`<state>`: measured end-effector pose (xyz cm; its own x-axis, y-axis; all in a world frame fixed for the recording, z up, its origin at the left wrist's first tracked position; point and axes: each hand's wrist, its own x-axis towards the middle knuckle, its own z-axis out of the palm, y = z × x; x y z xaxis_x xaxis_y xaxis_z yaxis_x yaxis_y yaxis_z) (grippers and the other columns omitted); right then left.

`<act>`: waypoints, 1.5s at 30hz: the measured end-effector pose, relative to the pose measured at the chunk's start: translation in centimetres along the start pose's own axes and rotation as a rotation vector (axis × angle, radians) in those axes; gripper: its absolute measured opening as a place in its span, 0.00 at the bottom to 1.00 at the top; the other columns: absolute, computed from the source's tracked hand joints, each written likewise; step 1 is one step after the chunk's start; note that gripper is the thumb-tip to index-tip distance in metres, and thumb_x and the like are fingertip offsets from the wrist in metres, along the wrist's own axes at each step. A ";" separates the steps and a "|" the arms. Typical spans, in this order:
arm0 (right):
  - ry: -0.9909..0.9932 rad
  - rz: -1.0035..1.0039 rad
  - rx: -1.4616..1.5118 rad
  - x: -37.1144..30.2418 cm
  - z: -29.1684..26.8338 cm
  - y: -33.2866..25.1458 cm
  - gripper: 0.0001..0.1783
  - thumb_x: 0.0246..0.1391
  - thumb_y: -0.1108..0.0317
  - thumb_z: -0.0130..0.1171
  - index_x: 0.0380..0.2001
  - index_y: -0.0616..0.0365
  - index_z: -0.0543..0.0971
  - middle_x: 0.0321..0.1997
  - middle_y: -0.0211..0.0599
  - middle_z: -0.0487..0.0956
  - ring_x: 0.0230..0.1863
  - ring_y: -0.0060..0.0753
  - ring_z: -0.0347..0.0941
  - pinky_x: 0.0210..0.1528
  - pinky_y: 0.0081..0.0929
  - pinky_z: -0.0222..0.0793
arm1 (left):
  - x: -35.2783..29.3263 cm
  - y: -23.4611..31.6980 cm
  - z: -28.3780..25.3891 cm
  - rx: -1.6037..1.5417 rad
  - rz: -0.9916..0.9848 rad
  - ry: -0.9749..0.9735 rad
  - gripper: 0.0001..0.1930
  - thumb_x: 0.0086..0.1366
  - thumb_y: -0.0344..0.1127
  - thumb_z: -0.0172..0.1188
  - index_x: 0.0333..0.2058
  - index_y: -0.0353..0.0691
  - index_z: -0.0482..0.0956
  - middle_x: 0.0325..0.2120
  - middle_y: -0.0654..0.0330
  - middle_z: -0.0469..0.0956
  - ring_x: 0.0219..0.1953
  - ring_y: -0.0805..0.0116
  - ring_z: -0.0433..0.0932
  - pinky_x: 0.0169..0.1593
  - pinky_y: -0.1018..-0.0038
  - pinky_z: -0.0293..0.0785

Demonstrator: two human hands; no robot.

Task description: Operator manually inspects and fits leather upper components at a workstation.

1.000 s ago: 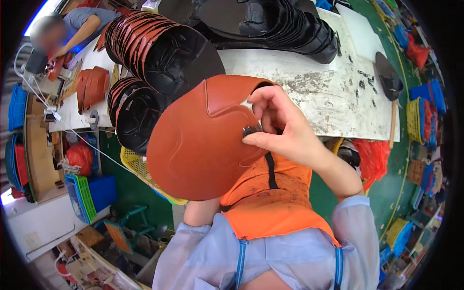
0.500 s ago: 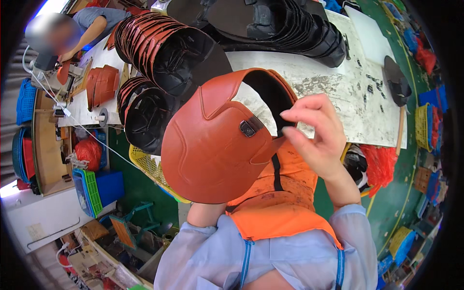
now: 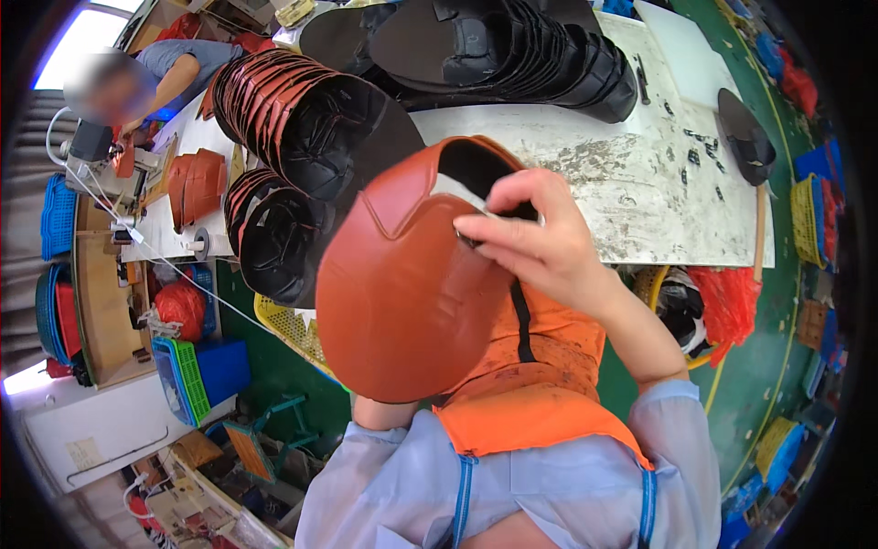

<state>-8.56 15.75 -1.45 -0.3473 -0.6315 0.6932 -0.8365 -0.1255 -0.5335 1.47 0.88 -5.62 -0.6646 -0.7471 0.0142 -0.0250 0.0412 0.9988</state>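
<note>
A rounded, reddish-brown leather piece (image 3: 393,293) with stitched seams and a dark-lined opening is held up in front of me. My left forearm (image 3: 382,414) reaches beneath it, and the leather hides that hand and its fingers. At the upper right of the piece, my right hand (image 3: 540,238) is closed in a pinch, fingertips on its surface. A small dark fitting (image 3: 468,240) shows only partly under those fingers. What the pinch holds, if anything, is too small to tell.
Nested reddish-brown pieces with black linings (image 3: 293,119) stand behind on the left, black ones (image 3: 540,55) further back. Small black bits lie on the white worktable (image 3: 613,156). Yellow baskets (image 3: 288,320) stand below its edge. Far left, a co-worker (image 3: 183,64) sits at a machine.
My right hand has moved left from the opening's edge onto the leather, covering most of the dark fitting, and its fingers have closed. The leather piece has tilted slightly and shifted a little lower.
</note>
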 end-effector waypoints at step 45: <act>-0.497 0.183 -0.530 -6.1 11.0 6.5 0.18 0.54 0.69 0.52 0.49 0.59 0.74 0.38 0.34 0.74 0.37 0.38 0.72 0.41 0.32 0.66 | 6.8 -5.2 -0.1 0.933 0.193 -0.292 0.19 0.56 0.26 0.56 0.49 0.36 0.77 0.33 0.49 0.84 0.40 0.46 0.83 0.47 0.57 0.76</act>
<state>-7.18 10.37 -14.47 -0.3732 -0.8940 0.2478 -0.9195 0.3210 -0.2268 -2.82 -4.47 -10.68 -0.8735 -0.4855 0.0352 -0.3911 0.7431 0.5429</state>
